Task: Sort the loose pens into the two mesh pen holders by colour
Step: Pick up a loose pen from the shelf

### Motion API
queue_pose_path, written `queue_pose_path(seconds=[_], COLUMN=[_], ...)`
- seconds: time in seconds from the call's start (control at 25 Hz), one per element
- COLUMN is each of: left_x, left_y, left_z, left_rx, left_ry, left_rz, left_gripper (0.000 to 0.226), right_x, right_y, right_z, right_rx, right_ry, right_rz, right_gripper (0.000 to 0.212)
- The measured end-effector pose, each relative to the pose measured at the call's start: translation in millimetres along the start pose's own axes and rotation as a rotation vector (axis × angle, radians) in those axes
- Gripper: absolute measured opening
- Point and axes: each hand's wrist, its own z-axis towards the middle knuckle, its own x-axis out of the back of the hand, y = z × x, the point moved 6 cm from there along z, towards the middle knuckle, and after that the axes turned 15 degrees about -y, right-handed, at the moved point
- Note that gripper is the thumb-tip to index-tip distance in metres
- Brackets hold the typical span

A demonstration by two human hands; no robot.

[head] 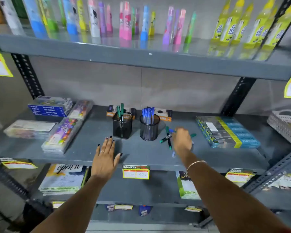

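A square black mesh holder (122, 125) stands on the grey shelf (141, 157) with a few green pens upright in it. To its right a round black mesh holder (149, 129) is full of blue pens. Loose green pens (166, 137) lie crossed on the shelf just right of the round holder, with a blue one partly hidden. My right hand (181, 140) is blurred over these loose pens; its grip cannot be made out. My left hand (106, 153) rests flat on the shelf in front of the square holder, fingers spread, holding nothing.
Crayon and pastel boxes (60, 132) lie at the left of the shelf, blue-and-yellow boxes (227, 132) at the right, small orange boxes (165, 115) behind the holders. A grey basket (284, 125) sits far right. Glue bottles and colourful tubes fill the shelf above.
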Motion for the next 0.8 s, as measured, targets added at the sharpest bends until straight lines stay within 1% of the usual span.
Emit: queue_pose_path(seconds=[0.04, 0.12, 0.2, 0.24, 0.36, 0.52, 0.6, 0.68, 0.8], left_x=[-7, -10, -14, -16, -15, -15, -16, -16, -17], left_y=[-5, -9, -13, -12, -14, -13, -14, -15, -14], left_z=[5, 9, 11, 12, 13, 12, 13, 12, 12], left_rx=[0.004, 0.008, 0.024, 0.026, 0.036, 0.036, 0.041, 0.049, 0.059], left_ry=[0.0, 0.02, 0.037, 0.03, 0.047, 0.067, 0.065, 0.057, 0.055], left_rz=[-0.012, -0.009, 0.012, 0.019, 0.014, 0.003, 0.002, 0.0, -0.009], left_gripper=[0.091, 0.091, 0.086, 0.08, 0.062, 0.056, 0.055, 0.055, 0.056], right_x=[-2, -7, -14, -18, -23, -24, -18, -7, 23], right_y=[12, 30, 39, 40, 40, 39, 36, 27, -7], right_z=[9, 24, 36, 38, 45, 49, 48, 47, 47], right_rx=[-0.081, -0.174, -0.207, -0.216, -0.255, -0.282, -0.269, -0.216, -0.113], right_ry=[-0.021, -0.027, -0.043, -0.058, -0.06, -0.047, -0.032, 0.012, 0.113], right_rz=[0.021, 0.086, 0.167, 0.182, 0.164, 0.152, 0.17, 0.223, 0.354], right_gripper=[0.028, 0.028, 0.029, 0.03, 0.031, 0.03, 0.029, 0.028, 0.024])
